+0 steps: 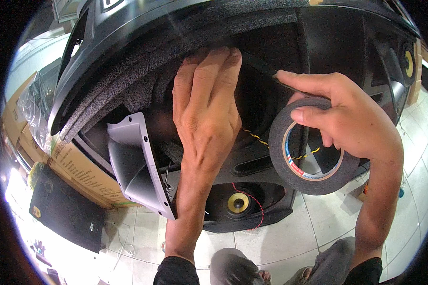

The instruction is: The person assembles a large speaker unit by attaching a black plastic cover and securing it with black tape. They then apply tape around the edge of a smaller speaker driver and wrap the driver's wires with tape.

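My left hand (207,99) reaches into the dark opening of a large black speaker cabinet (335,42). Its fingers are stretched out against the inside surface, the tips partly lost in shadow. To the right, my right hand (345,111) grips a wide roll of black tape (283,156), thumb over its edge. A dark strip of tape (292,88) runs from the roll under my right index finger toward the opening. A grey horn flare (140,164) hangs tilted beside my left forearm. Yellow-and-black twisted wire (257,137) shows between my hands and through the roll's core.
Below my hands lies a black speaker panel with a yellow-coned driver (238,203) and a thin red wire (260,213). Cardboard boxes (88,175) and a dark panel (66,209) stand at the left. Another yellow-coned driver (408,64) is at the far right. White tiles (280,240) cover the floor.
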{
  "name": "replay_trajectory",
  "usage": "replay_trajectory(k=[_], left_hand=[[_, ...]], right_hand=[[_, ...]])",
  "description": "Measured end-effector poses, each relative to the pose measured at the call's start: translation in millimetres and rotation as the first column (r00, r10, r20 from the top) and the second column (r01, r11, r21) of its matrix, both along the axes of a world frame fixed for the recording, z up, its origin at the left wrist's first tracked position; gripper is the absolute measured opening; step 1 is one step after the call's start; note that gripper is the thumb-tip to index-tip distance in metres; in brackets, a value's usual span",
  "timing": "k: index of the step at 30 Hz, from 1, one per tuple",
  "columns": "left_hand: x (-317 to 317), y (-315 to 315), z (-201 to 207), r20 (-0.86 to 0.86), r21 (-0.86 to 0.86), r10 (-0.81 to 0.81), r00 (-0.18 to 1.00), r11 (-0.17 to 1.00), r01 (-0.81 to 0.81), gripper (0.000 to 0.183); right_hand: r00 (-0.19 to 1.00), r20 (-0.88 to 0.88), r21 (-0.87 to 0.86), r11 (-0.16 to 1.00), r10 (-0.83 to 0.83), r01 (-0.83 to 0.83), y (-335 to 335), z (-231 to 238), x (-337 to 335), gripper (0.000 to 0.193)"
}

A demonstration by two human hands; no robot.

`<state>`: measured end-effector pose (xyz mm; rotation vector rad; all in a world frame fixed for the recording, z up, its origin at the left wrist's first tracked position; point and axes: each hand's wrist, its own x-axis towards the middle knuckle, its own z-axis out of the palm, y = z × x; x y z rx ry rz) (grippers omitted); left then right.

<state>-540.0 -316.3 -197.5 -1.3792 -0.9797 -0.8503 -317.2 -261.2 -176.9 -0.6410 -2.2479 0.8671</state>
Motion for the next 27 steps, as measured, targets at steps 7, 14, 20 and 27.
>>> replay_trajectory(k=[7,14,20,27], left_hand=[[-0.6,0.5,-1.5,-0.047,-0.015,0.015,0.999,1.0,-0.016,0.042],[2.6,-1.8,-5.5,-0.006,-0.082,0.018,1.0,0.996,-0.019,0.045],[4.0,-1.6,-6.6,-0.022,-0.119,0.025,0.999,0.992,-0.027,0.042],[3.7,-2.1,-6.3,-0.037,-0.144,0.02,0.999,0.989,-0.025,0.04]], right_hand=[[0.999,-0.033,-0.046,0.999,0.016,-0.018,-0.8,-3.4,-3.4,0.06],[0.997,-0.078,-0.066,0.998,0.016,-0.021,-2.9,-11.6,-5.0,0.059],[0.987,-0.139,0.013,0.997,0.077,-0.076,3.2,-19.8,-9.0,0.06],[0.979,-0.176,0.007,0.995,0.1,-0.1,3.7,-27.3,-11.5,0.061]])
